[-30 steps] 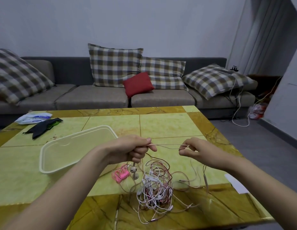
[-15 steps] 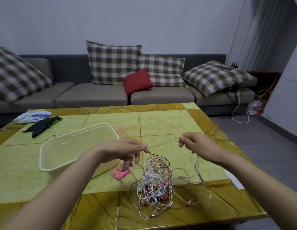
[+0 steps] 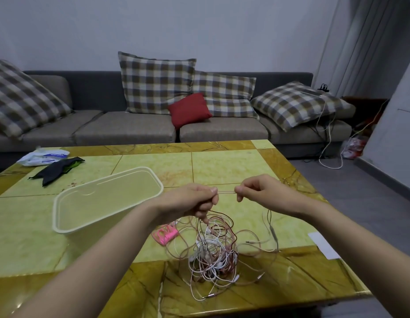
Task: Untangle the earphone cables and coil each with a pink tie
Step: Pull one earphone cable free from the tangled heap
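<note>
Grey fabric sofa (image 3: 130, 127), far side, bearing checked cushions (image 3: 157, 83) and one red cushion (image 3: 189, 109). Yellow-green marbled table (image 3: 222, 164) in front. Translucent plastic tub (image 3: 55, 214), left of centre on the table. Earphone cables (image 3: 213, 255): white, pink and dark red, tangled in a heap near the table's front edge. Left hand (image 3: 188, 200) and right hand (image 3: 261, 191), above the heap, each pinching one pink strand (image 3: 225, 192) stretched taut between them. White packet (image 3: 43, 157), far left corner; blue print, unreadable. Pink ties (image 3: 166, 235), loose bundle just left of the heap.
</note>
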`<state>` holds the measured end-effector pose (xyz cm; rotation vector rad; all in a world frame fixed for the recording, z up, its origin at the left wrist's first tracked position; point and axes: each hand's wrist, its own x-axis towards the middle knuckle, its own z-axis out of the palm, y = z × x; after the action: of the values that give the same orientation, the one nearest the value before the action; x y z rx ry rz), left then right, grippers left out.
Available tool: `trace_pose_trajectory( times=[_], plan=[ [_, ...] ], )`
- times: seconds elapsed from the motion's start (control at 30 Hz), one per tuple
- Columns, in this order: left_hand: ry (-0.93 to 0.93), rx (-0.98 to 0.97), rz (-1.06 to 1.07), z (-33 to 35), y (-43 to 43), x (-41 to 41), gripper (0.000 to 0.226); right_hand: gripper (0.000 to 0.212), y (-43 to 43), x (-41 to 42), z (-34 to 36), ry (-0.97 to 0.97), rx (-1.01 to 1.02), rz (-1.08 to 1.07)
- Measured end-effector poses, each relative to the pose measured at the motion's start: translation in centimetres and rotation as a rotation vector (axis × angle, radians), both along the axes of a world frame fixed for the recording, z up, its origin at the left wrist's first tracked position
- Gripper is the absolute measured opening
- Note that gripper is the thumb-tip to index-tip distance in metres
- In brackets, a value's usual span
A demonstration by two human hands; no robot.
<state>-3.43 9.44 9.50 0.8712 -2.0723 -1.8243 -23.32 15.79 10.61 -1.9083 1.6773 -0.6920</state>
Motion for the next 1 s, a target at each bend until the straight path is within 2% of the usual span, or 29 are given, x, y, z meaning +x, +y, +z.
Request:
trace_pose_trajectory(
  times=[0.13, 0.33, 0.6, 0.67, 0.8, 0.93, 1.0],
  plan=[
    [-0.036, 0.017, 0.037, -0.3, -0.7, 1.4, 0.033, 0.032, 0.0, -1.2, -0.8, 0.031, -0.032, -0.126],
    [-0.237, 0.069, -0.006, -0.7, -1.1, 1.9, 0.036, 0.031, -0.6, -1.2, -2.2, 0.055, -0.113, -0.297],
    [-0.458, -0.192, 0.073, -2.3, -2.2, 2.1, 0.035, 0.028, -1.1, 0.1, -1.9, 0.111, -0.297, -0.383],
    [-0.436, -0.203, 0.076, -3.5, -2.1, 2.3, 0.033, 0.027, -1.2, 0.3, -2.0, 0.067, -0.324, -0.388],
    [-0.224, -0.113, 0.211, -6.1, -1.4, 2.5, 0.029, 0.028, -1.0, 0.4, -2.6, 0.019, -0.293, -0.381],
    [-0.109, 0.05, 0.382, -8.1, -0.6, 2.1, 0.029, 0.028, -0.8, 0.6, -3.9, 0.004, -0.223, -0.343],
    [-0.085, 0.199, 0.443, -8.4, -0.5, 1.9, 0.029, 0.028, -0.8, 0.8, -4.4, -0.005, -0.193, -0.331]
  ],
)
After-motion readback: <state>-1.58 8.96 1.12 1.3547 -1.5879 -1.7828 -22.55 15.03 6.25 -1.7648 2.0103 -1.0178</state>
